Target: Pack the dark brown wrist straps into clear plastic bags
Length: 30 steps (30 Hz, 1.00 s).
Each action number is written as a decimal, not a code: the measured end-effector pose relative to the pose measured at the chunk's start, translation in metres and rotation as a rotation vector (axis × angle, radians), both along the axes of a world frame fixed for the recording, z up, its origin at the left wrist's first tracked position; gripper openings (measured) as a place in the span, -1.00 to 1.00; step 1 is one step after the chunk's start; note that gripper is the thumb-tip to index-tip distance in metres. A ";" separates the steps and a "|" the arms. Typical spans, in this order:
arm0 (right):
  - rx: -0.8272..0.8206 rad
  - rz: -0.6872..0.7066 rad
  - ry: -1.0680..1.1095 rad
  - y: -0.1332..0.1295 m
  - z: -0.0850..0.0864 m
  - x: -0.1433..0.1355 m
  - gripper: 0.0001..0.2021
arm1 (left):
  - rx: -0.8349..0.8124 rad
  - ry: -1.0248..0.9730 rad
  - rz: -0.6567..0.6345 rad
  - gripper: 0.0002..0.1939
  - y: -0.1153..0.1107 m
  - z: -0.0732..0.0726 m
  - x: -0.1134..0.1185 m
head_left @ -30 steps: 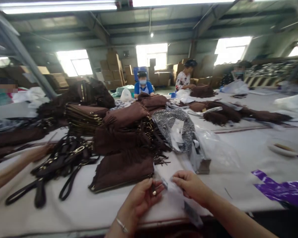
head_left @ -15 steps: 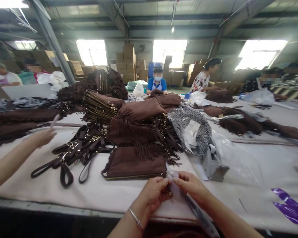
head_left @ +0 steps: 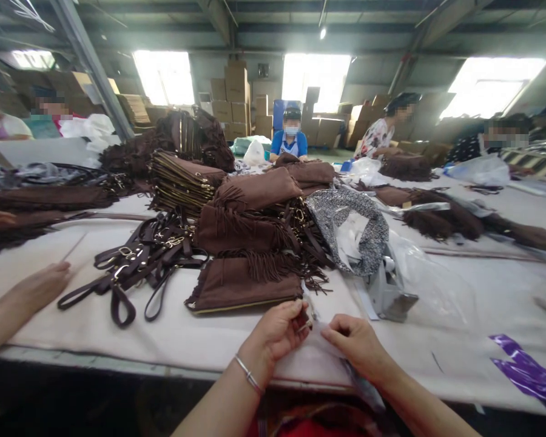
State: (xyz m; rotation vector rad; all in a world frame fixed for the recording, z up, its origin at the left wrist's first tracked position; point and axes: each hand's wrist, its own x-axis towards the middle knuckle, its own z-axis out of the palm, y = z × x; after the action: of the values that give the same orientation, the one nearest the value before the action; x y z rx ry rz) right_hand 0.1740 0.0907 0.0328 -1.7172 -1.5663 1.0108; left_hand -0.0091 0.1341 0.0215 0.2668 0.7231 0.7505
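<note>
Just beyond the left hand [head_left: 278,335] lies a brown fringed pouch [head_left: 246,286], its zipped edge facing that hand. The left hand's fingers curl closed on a small gold-coloured piece [head_left: 306,326] by the pouch's corner. Near it, the right hand [head_left: 358,346] pinches thin clear plastic [head_left: 326,345]. Ahead of the right hand, a speckled bag [head_left: 374,230] holds white paper [head_left: 352,233]. The front edge of the white table [head_left: 186,343] passes beneath both forearms. Bare tabletop stretches rightward from the right hand toward purple plastic [head_left: 525,370].
</note>
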 end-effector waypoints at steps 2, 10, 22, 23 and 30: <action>0.029 0.014 -0.029 -0.004 -0.002 0.000 -0.75 | -0.013 -0.002 0.023 -0.83 0.002 0.001 0.005; 0.043 0.032 -0.078 -0.003 0.005 -0.006 -0.78 | -0.040 0.020 0.059 -0.82 0.001 -0.002 0.010; -0.090 0.028 0.051 -0.003 0.004 -0.004 -0.70 | 0.022 0.093 0.051 -0.75 -0.005 -0.005 0.009; -0.108 0.022 0.069 -0.003 0.005 -0.005 -0.70 | 0.035 0.104 0.052 -0.75 -0.005 -0.006 0.010; -0.200 -0.004 0.122 -0.003 0.008 -0.012 -0.69 | 0.099 0.085 0.095 -0.74 -0.003 -0.018 0.018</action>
State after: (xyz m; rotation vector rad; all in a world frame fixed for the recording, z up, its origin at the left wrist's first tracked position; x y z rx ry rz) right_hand 0.1624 0.0878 0.0406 -1.7529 -1.4240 1.2816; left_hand 0.0093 0.1309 0.0037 0.3576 0.7839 0.8712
